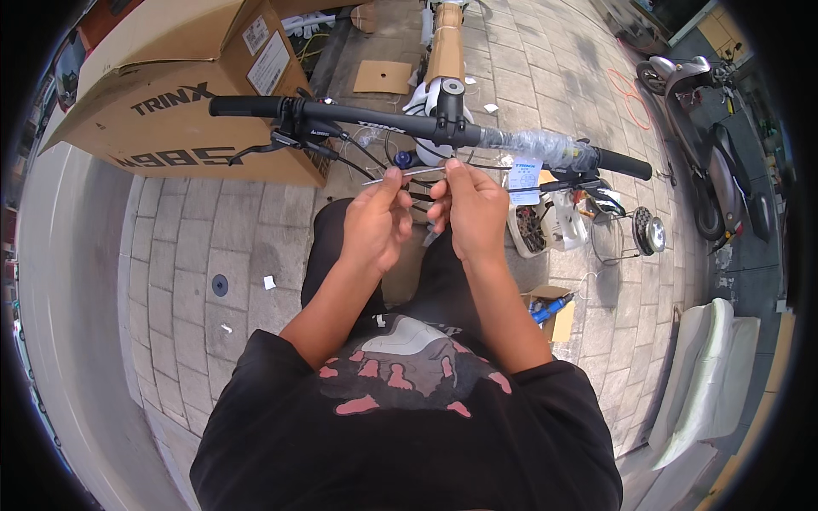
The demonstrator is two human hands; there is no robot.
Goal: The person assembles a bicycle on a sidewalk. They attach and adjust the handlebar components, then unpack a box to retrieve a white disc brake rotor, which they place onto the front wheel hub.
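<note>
Just below the bicycle handlebar [366, 115], both my hands pinch one thin, pale, straight strip [419, 171]. My left hand [372, 220] grips it between thumb and forefinger, its left end sticking out past the thumb. The right hand [477, 209] has thumb and finger closed at the strip's other end. Whether it is a cable tie or a thin rod, I cannot tell. Dark cables run behind my fingers. The stem [450, 111] is at the bar's middle, and clear plastic wrap [537, 146] covers part of its right side.
A large cardboard box [170, 111] stands at the left. To the right are a white bin of small parts [562, 223], a wheel hub with sprockets [648, 232] and a small carton [558, 322] with a blue tool. A scooter [707, 153] is parked far right, near white foam padding [699, 379].
</note>
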